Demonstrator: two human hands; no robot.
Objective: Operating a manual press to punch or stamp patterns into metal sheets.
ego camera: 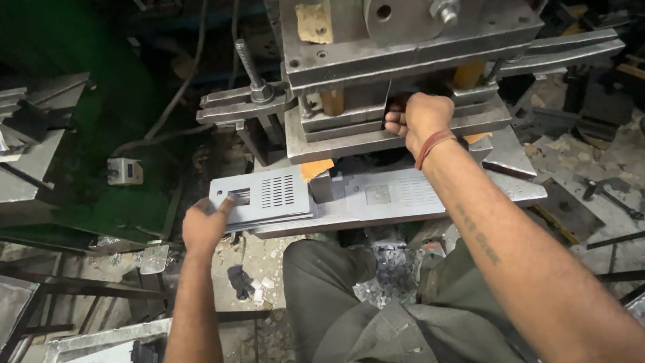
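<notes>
My left hand (205, 225) rests on the near left corner of a stack of grey punched sheet-metal plates (269, 195), thumb on the top plate beside its square cut-out. The plates have slotted vent holes. My right hand (420, 117) reaches into the gap of the steel press die (403, 54), fingers curled inside the opening; what they touch is hidden. A red thread band circles that wrist. A second grey plate (396, 195) with punched patterns lies flat on the press bed under my right forearm.
Clamp bars and a threaded bolt (252, 74) hold the die at the left. A small white switch box (125, 171) hangs by the green machine frame. Metal scrap chips (393, 275) lie between my knees. Steel offcuts (571, 215) sit at the right.
</notes>
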